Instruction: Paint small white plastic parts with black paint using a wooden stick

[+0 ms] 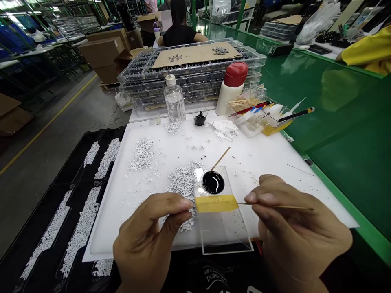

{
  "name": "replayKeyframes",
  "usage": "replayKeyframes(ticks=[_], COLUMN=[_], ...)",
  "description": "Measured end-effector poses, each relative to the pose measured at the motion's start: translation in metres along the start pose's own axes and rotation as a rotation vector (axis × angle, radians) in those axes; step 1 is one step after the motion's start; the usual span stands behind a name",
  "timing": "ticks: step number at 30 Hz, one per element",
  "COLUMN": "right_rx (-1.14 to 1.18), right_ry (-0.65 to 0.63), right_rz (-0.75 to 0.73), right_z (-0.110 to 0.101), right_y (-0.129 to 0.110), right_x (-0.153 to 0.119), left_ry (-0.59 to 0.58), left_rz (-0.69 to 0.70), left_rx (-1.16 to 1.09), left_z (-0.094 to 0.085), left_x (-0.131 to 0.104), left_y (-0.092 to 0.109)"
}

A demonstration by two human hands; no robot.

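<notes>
Between thumb and forefinger my right hand point(293, 228) pinches a thin wooden stick point(293, 207), its tip pointing left at the yellow tape point(216, 203). That tape crosses a clear acrylic plate point(224, 232). Farther up the plate sits a round pool of black liquid point(213, 182), with a second wooden stick point(220, 158) leaning from its edge. Left of the plate my left hand point(152, 232) is closed in a pinch; whatever lies between its fingertips is too small to make out. Just behind those fingers spreads a pile of small white pieces point(183, 179).
Another heap of white pieces point(143, 154) lies left on the white board point(106, 228). Behind stand a clear bottle point(174, 99), a small cup of black liquid point(200, 118), a red-capped bottle point(232, 87) and a tool holder point(256, 122). Black trays point(55, 203) flank the left; stacked clear trays point(143, 87) rise behind.
</notes>
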State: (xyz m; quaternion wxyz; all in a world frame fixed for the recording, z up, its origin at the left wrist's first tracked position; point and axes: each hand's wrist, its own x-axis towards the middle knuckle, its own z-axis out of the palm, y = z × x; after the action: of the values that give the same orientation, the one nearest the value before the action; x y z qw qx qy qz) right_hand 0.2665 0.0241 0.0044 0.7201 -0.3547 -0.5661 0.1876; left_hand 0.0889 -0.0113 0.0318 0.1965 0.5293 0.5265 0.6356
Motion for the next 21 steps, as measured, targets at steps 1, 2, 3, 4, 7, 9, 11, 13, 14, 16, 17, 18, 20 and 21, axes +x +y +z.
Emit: replayKeyframes(ticks=[1, 2, 3, 4, 7, 9, 11, 13, 14, 16, 17, 18, 20, 21], right_rx=[0.0, -0.001, 0.0, 0.0, 0.0, 0.003, 0.008, 0.01, 0.008, 0.005, 0.006, 0.01, 0.013, 0.01], right_ry=[-0.002, -0.004, -0.005, -0.007, -0.014, -0.02, -0.033, -0.057, -0.069, -0.093, -0.102, -0.112, -0.136, -0.149], right_rz=[-0.004, -0.009, -0.015, -0.02, -0.033, -0.033, -0.024, -0.003, 0.009, 0.032, 0.04, 0.044, 0.043, 0.04], right_z=[0.001, 0.003, 0.004, 0.005, 0.009, 0.011, 0.012, 0.013, 0.013, 0.013, 0.013, 0.014, 0.015, 0.015], right_y=[0.0, 0.0, 0.0, 0.001, 0.003, 0.003, 0.001, -0.003, -0.005, -0.009, -0.01, -0.011, -0.01, -0.01], right_x=[0.0, 0.0, -0.001, -0.001, 0.0, 0.001, 0.003, 0.005, 0.007, 0.009, 0.01, 0.011, 0.013, 0.014], left_ry=[-0.004, -0.013, -0.025, -0.04, -0.115, -0.183, -0.248, -0.293, -0.305, -0.325, -0.34, -0.358, -0.394, -0.412], left_rz=[0.01, 0.019, 0.02, 0.016, -0.023, -0.04, -0.032, -0.01, -0.004, 0.001, 0.003, 0.003, 0.001, 0.002], left_rx=[0.003, -0.004, -0.018, -0.039, -0.101, -0.111, -0.078, -0.021, 0.006, 0.041, 0.05, 0.056, 0.058, 0.052], left_z=[0.0, -0.001, -0.002, -0.003, -0.005, -0.005, -0.004, -0.004, -0.004, -0.004, -0.005, -0.005, -0.006, -0.007], left_x=[-0.001, -0.001, -0.002, -0.002, -0.003, -0.001, 0.002, 0.006, 0.008, 0.011, 0.013, 0.015, 0.017, 0.018], left_y=[-0.001, -0.002, -0.003, -0.003, -0.004, -0.004, -0.005, -0.007, -0.008, -0.01, -0.01, -0.011, -0.011, -0.012])
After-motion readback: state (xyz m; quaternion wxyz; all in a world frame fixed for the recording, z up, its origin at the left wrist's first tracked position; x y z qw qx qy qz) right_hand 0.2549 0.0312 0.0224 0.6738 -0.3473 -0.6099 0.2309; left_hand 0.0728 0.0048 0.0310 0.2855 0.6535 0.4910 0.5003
